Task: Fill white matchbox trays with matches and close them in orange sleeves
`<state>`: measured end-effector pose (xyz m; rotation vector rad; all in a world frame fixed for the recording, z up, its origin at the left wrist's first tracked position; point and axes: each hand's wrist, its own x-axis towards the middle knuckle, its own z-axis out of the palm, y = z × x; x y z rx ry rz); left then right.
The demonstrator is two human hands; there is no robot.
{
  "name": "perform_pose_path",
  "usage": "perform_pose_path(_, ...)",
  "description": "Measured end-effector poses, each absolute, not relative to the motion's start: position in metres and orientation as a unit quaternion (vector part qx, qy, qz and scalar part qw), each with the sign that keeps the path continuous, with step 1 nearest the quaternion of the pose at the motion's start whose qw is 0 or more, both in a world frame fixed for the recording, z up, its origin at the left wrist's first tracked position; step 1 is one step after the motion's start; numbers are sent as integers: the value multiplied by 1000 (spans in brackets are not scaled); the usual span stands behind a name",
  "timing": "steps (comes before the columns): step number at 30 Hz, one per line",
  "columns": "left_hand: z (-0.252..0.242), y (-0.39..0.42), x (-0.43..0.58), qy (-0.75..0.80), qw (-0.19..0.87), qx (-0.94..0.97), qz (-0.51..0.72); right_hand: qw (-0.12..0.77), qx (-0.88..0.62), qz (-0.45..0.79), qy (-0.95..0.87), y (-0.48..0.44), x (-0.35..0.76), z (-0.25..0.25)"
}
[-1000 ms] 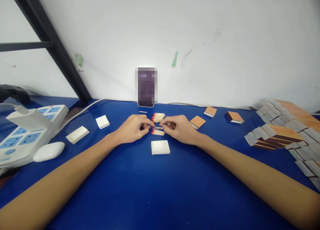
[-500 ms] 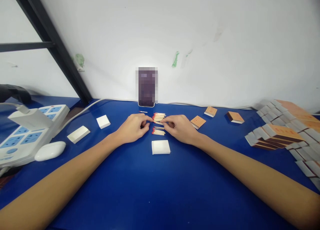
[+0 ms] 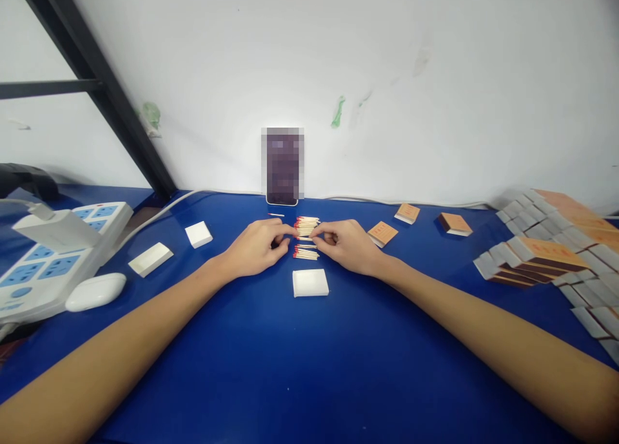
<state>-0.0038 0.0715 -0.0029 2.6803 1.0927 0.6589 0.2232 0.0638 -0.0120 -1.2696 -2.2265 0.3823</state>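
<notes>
In the head view, the far match pile (image 3: pixel 306 225) lies between the left hand (image 3: pixel 258 247) and right hand (image 3: pixel 349 247), index fingertips at its ends. Both hands are half-curled; whether either grips a match, I cannot tell. Since a second ago, the fingertips have shifted slightly farther from the near match pile (image 3: pixel 306 253).

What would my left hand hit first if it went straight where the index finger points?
Probably the farther group of matches, near their red heads: the left hand points rightward at them. Its fingertip may already touch one; depth makes that unclear.
</notes>
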Motion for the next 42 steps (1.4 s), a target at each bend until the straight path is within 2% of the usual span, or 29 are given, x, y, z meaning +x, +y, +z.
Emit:
perform_pose_path(22,9,63,-5,342,100,921,154,264,-447,210,-829,54,223,-1)
perform_pose_path(33,6,61,-1,358,100,914,162,128,-390,145,-900,53,224,21)
perform_pose_path(42,7,54,4,361,36,920,147,93,-417,77,-901,43,214,23)
